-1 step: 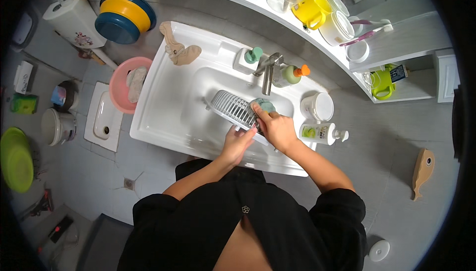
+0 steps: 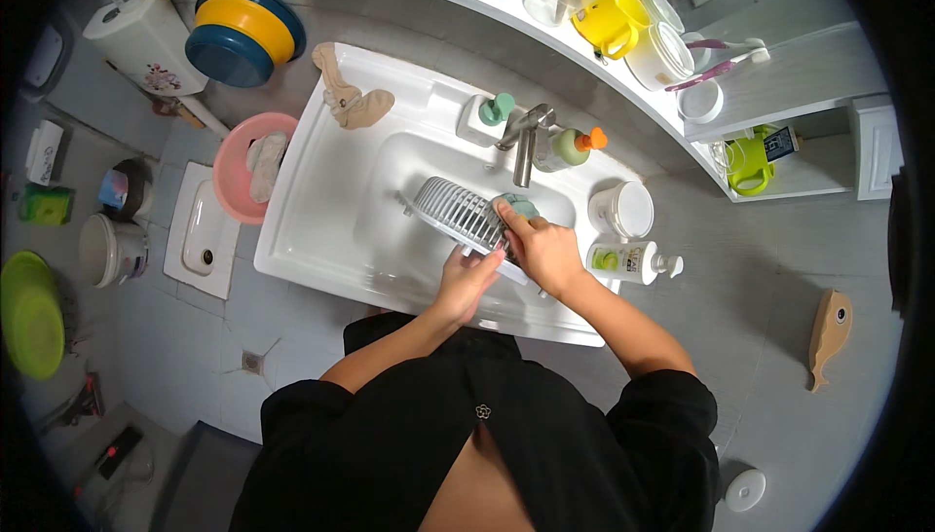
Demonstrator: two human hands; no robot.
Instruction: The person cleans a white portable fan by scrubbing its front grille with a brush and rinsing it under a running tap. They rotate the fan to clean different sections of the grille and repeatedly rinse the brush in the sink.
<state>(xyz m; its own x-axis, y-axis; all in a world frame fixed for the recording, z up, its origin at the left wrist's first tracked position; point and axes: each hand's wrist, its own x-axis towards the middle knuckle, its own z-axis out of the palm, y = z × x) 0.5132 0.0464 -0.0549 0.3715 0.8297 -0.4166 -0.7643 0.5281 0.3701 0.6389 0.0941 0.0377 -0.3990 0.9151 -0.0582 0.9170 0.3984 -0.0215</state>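
Note:
Over the white sink basin [image 2: 365, 177] I hold a white slatted grille [image 2: 458, 209], tilted, with a row of narrow ribs across it. My left hand [image 2: 467, 284] grips its near edge from below, thumb on the rim. My right hand [image 2: 545, 252] is closed on a grey-green cloth [image 2: 518, 205] and presses it to the grille's right end. My right fingers hide part of the cloth and that end of the grille. Behind the cloth stands the metal faucet [image 2: 526, 157]; I cannot make out any running water.
A soap dispenser [image 2: 484, 120], an orange-topped bottle [image 2: 565, 147], a white tub [image 2: 623, 211] and a pump bottle [image 2: 623, 262] line the sink's rim. Beige socks [image 2: 360, 107] lie at its far left corner. A pink basin [image 2: 234, 167] is left of the sink; a shelf [image 2: 545, 21] curves above.

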